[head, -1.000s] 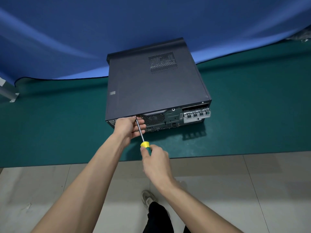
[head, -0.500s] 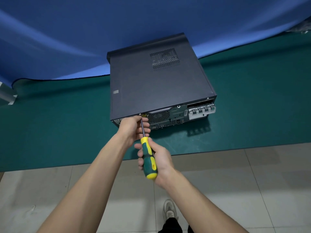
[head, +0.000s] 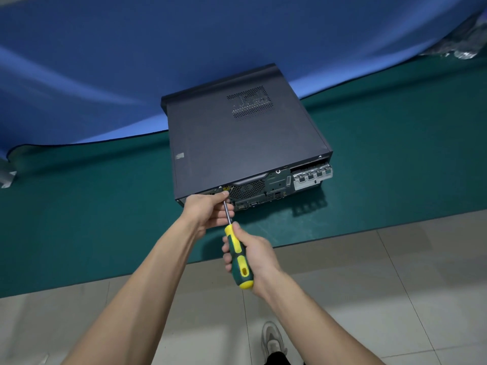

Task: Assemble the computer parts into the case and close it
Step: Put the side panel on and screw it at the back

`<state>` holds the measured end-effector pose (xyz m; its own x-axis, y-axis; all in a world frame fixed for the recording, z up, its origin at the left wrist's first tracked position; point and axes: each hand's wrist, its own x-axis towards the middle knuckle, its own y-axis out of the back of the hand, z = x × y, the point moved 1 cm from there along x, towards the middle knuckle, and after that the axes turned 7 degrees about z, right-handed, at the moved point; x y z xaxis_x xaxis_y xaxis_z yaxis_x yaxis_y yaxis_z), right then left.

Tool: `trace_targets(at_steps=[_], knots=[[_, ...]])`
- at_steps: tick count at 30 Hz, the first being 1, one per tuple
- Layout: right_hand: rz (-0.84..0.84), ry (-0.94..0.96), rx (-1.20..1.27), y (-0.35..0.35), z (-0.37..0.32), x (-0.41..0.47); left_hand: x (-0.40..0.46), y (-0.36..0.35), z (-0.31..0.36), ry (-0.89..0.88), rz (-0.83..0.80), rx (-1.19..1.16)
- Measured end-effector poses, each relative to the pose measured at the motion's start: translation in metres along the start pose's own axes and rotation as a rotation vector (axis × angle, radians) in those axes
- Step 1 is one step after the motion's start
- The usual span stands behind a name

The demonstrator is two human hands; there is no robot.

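Case (head: 237, 143) lies flat on the green mat (head: 395, 154), lid on, its rear panel facing near. Right hand (head: 253, 256) grips the screwdriver (head: 238, 255) by its green-and-yellow handle, tip at the panel's upper left edge. Left hand (head: 208, 212) curls its fingers around the shaft by the tip. Blue cloth (head: 131, 61) hangs behind.

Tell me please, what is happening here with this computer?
A person is screwing the closed computer case shut on a green mat. The right hand grips a green and yellow screwdriver, whose tip meets the case's rear edge. The left hand steadies the shaft near the tip.
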<state>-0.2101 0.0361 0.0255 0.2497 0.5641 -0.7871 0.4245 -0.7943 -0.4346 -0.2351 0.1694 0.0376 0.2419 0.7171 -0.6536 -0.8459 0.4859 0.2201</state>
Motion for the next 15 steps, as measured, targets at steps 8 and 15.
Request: trace_targets(at_steps=[8,15], knots=[[-0.069,-0.088,-0.205,0.004,-0.005,-0.011,-0.005,-0.004,0.004,0.052,-0.024,0.025],[-0.027,-0.149,-0.027,-0.002,-0.001,-0.009,-0.007,-0.005,-0.001,0.034,-0.051,0.024]])
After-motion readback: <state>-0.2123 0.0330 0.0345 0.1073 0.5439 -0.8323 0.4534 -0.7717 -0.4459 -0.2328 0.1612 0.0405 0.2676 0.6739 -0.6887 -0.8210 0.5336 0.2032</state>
